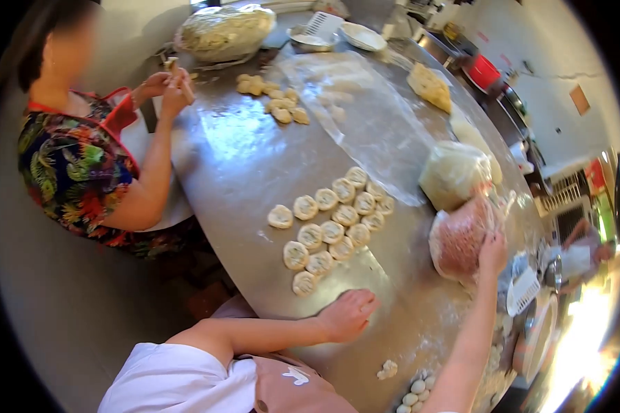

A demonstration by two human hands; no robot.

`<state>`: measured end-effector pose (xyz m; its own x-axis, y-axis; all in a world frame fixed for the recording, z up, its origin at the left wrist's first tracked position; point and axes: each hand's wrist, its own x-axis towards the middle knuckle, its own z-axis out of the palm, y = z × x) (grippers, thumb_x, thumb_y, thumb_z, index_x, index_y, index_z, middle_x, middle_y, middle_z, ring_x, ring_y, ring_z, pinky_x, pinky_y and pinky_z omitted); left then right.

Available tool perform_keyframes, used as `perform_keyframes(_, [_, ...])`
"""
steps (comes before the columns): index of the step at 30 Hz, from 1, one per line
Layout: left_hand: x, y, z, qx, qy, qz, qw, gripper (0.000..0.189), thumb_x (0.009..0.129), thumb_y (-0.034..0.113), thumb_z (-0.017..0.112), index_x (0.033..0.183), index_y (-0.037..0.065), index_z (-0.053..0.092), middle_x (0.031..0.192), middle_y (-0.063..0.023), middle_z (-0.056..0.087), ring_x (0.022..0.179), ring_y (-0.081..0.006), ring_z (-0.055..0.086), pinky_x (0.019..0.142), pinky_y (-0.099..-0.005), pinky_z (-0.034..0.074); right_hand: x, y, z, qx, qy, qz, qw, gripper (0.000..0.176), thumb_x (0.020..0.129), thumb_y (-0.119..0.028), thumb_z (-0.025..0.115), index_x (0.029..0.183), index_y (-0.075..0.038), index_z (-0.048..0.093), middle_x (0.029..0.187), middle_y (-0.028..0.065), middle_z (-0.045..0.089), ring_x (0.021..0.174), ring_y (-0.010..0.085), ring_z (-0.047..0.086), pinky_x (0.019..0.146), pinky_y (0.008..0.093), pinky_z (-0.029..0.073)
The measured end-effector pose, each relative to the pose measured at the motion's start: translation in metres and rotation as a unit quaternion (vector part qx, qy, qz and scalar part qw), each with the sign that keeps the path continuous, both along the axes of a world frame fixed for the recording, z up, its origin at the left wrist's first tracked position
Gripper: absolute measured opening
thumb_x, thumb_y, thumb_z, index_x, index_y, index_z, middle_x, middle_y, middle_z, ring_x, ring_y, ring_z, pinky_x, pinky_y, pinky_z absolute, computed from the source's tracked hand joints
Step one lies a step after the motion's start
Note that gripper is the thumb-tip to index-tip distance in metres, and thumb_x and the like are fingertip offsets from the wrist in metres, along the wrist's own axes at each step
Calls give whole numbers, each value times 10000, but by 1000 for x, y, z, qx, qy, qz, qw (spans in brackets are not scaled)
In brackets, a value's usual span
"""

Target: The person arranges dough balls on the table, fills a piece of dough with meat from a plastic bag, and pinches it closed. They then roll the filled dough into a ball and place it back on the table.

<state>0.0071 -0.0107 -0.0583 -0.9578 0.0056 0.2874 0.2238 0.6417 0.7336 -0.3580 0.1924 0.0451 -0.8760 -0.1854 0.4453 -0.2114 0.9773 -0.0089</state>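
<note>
My left hand (348, 315) rests curled near the steel tabletop, its fingers closed and whatever they may hold hidden. Out to the right, my right hand (492, 252) grips the side of a clear plastic bag of pinkish minced filling (456, 239). Several round dough pieces (333, 232) with gathered, speckled tops lie in rows just beyond my left hand. A small lump of dough (387, 369) sits between my arms, and white dough balls (417, 395) cluster beside my right forearm.
Across the table's left corner, a co-worker's hands (176, 88) hold a small light-coloured piece. Yellowish dough lumps (275, 98) and a plastic sheet (358, 117) lie farther back. A bag of pale contents (455, 175) touches the filling bag. A white slotted basket (523, 290) stands right.
</note>
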Motion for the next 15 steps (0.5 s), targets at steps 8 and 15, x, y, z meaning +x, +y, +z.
perform_keyframes(8, [1, 3, -1, -11, 0, 4, 1000, 566, 793, 179, 681, 1295, 19, 476, 1296, -168, 495, 1263, -339, 457, 1057, -463, 370, 24, 3, 11, -7, -55, -24, 998, 440, 987, -417, 456, 910, -17, 622, 897, 226, 670, 857, 460, 623, 760, 541, 474])
perform_keyframes(15, [6, 4, 5, 26, 13, 35, 999, 741, 838, 343, 698, 1419, 23, 367, 1433, -233, 364, 1322, -414, 379, 1104, -487, 329, 78, 8, 27, -212, 16, 87, 973, 452, 955, -353, 594, 727, 38, 588, 657, 172, 605, 591, 244, 551, 595, 409, 445])
